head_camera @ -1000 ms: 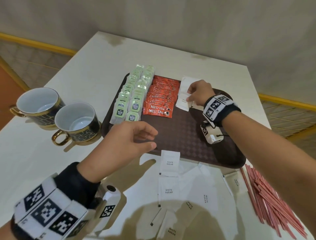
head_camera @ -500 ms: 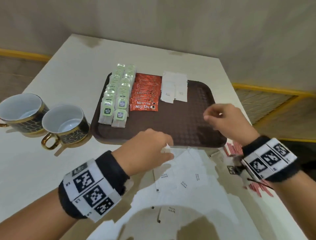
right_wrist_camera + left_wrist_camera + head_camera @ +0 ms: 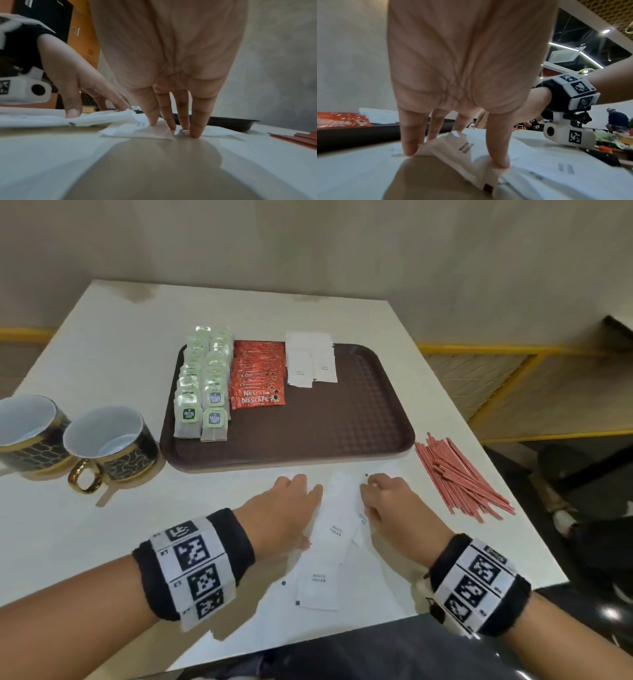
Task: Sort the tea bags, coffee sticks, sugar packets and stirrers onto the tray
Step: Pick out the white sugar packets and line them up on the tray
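both grips fingertips-down on sugar packets

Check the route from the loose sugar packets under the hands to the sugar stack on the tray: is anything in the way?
Nothing visible blocks it. The loose sugar packets lie on the table between the left hand and right hand, just in front of the tray. The tray floor between its near rim and the sugar stack is bare.
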Demonstrator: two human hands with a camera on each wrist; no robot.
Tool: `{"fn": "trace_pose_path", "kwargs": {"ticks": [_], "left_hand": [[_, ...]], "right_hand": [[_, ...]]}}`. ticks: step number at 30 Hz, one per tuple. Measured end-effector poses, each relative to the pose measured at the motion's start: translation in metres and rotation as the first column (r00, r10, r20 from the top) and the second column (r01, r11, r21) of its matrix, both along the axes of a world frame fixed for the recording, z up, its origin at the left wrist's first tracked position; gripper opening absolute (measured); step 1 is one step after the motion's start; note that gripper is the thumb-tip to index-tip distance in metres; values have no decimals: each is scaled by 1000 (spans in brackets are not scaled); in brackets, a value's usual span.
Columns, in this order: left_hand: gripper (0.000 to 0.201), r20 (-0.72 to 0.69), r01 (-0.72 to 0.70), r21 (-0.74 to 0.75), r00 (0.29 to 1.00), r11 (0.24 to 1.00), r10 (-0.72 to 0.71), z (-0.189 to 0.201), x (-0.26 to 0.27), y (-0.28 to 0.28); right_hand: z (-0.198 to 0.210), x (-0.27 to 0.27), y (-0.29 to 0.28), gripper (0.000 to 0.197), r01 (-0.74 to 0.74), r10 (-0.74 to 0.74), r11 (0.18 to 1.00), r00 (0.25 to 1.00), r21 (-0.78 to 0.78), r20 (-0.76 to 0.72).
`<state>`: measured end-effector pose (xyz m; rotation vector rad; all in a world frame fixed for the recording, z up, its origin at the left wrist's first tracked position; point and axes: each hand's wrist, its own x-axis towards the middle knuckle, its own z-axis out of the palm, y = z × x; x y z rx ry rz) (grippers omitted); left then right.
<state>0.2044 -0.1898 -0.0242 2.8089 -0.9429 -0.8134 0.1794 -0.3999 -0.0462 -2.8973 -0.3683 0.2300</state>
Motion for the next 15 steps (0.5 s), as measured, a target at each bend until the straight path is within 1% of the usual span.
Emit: {"fn": "trace_pose_path", "kwargs": {"ticks": [1, 3, 4, 6, 7, 9, 11, 12, 14, 15], "left_hand": [[72, -31, -14, -13, 999, 1000, 14, 3, -2, 5], [68, -81, -105, -66, 992, 992, 100, 10, -4, 13], [66, -67, -168, -95, 985, 981, 162, 14, -3, 15], [61, 42, -286, -102, 956, 953, 291, 18, 0, 14], [58, 105, -340, -79, 932, 937, 347, 18, 1, 14], [60, 181, -428, -3, 888, 904, 422, 16, 2, 12], [64, 201, -459, 48, 874, 887, 442, 11, 3, 6], [65, 195, -461, 59, 875, 886, 442, 8, 5, 3], [66, 149, -486, 39, 867, 873, 475, 5, 8, -1], [66, 111, -510, 14, 856, 860, 505, 4, 10, -2]], "right_hand": [[2, -2, 2, 14, -20, 20, 1000, 999, 11, -29], [8, 0, 2, 12, -12, 19, 996, 997, 87, -72], [14, 4, 3, 14, 36, -27, 989, 997, 144, -66], [25, 14, 2, 22, 161, -156, 965, 987, 206, -38], [28, 19, 3, 26, 204, -197, 960, 979, 192, -55], [29, 28, 6, 34, 256, -243, 964, 957, 65, -160], [26, 32, 12, 51, 264, -274, 962, 924, -71, -266], [26, 33, 16, 62, 254, -273, 962, 915, -103, -296], [28, 35, 24, 81, 224, -236, 972, 919, -77, -316], [29, 37, 29, 86, 209, -213, 977, 926, -47, -312]]}}
